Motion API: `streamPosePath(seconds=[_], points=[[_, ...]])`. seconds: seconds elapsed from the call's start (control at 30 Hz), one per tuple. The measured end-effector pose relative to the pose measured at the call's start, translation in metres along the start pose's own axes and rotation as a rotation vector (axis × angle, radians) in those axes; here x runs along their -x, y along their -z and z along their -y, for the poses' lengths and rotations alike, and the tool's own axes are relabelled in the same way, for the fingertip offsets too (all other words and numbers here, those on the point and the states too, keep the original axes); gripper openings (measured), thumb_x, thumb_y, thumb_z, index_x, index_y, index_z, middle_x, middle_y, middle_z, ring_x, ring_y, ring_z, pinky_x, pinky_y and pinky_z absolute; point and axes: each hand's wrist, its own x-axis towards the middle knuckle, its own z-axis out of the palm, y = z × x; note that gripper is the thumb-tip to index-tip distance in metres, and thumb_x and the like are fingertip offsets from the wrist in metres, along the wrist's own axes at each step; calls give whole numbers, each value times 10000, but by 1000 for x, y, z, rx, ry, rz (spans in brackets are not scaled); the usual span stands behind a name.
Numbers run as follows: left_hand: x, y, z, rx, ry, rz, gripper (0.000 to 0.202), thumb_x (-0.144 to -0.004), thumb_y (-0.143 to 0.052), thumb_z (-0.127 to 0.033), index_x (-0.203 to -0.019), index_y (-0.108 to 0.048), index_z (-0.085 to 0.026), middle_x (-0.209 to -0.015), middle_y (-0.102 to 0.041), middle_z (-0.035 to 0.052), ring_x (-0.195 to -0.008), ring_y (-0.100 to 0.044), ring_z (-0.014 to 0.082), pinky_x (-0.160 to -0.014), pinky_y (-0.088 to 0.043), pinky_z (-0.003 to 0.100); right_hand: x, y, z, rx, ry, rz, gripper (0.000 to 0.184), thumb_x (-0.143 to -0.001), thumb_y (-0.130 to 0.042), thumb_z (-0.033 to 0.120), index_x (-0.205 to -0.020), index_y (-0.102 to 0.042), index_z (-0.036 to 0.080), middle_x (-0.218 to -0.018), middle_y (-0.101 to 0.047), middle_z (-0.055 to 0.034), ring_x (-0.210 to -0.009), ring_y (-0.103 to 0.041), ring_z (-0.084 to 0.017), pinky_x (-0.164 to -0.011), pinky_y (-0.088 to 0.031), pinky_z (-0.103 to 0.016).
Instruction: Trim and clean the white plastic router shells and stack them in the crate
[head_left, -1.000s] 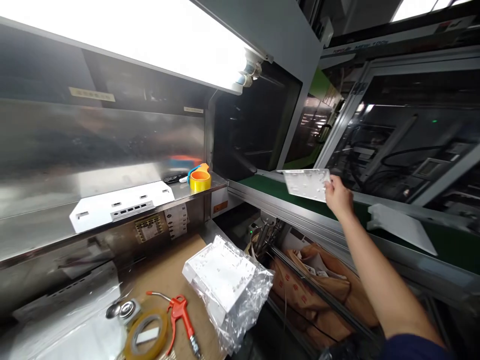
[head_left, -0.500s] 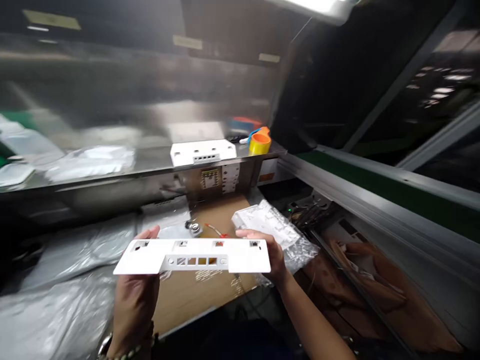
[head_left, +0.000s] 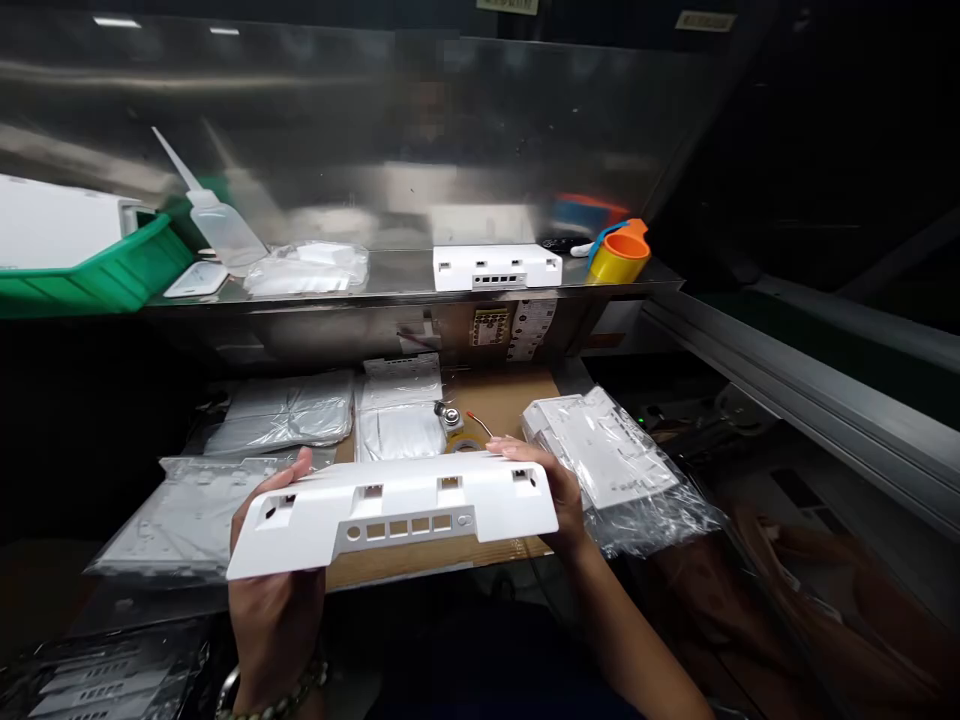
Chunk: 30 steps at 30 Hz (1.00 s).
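I hold a long white plastic panel (head_left: 397,510) with a row of small rectangular cut-outs, level in front of me above the cardboard-topped bench (head_left: 510,395). My left hand (head_left: 274,590) grips its left end from below, thumb on the top edge. My right hand (head_left: 551,490) grips its right end, fingers curled over the far edge. A matching white panel (head_left: 496,267) lies on the steel shelf above.
A bagged white part (head_left: 607,455) lies right of my hands, and several clear plastic bags (head_left: 277,410) lie to the left. The shelf carries a green bin (head_left: 97,275), a squeeze bottle (head_left: 214,220) and orange-yellow tape rolls (head_left: 619,255). A conveyor rail (head_left: 810,385) runs along the right.
My right hand took the panel from the conveyor and brought it before me. My left hand joined it on the other end. My view swung left and down to the bench.
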Motion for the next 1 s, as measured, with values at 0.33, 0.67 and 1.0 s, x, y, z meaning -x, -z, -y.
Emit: streamPosePath(seconds=[0.33, 0.67, 1.0], points=[[1, 9, 7, 252, -64, -14, 607, -784, -836, -468, -1319, -623, -278, -1464, -587, 95, -1454, -444, 377, -1241, -299, 577, 0, -9, -15, -84, 26, 43, 328, -961, -654, 240, -1270, -670, 350, -1297, -726, -32, -1262, -657, -281, -1105, -518, -545], [-3, -4, -13, 289, -109, -154, 569, -660, -912, -400, -1178, -702, -292, -1299, -673, 20, -1427, -477, 362, -1248, -319, 522, -7, -13, -23, -108, 51, 72, 330, -969, -644, 224, -1270, -664, 357, -1351, -697, -40, -1294, -633, -292, -1122, -490, -569], [-3, -5, -11, 291, -97, -159, 493, -716, -871, -371, -1170, -695, -291, -1288, -671, 13, -1429, -479, 351, -1261, -294, 509, -11, -15, -27, -86, 66, 74, 322, -958, -665, 229, -1262, -664, 334, -1336, -707, -60, -1278, -650, -288, -1087, -526, -553]])
